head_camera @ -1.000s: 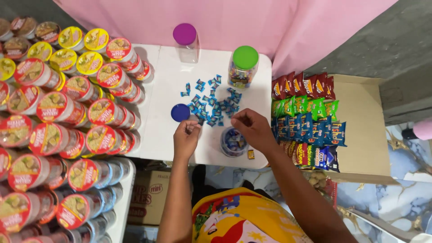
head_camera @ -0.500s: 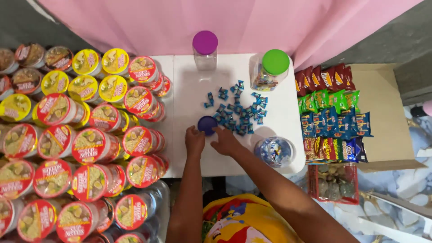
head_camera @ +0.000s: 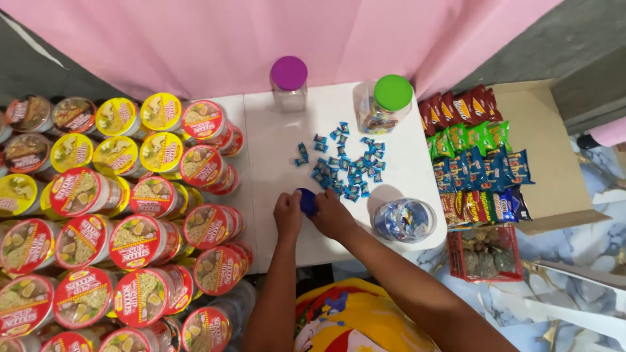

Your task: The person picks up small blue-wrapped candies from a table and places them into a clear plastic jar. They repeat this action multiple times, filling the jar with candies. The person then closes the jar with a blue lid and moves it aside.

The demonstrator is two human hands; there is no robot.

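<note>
Both hands point(head_camera: 312, 214) are pinching a blue lid point(head_camera: 306, 201); blue candies point(head_camera: 344, 168) are lying scattered at one o'clock, unjarred.

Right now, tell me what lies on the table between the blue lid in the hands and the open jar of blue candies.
Nothing visible. Both hands, left and right, hold the blue lid; bare white table runs from it to the open jar. The loose blue candies lie farther back, off that line.
</note>
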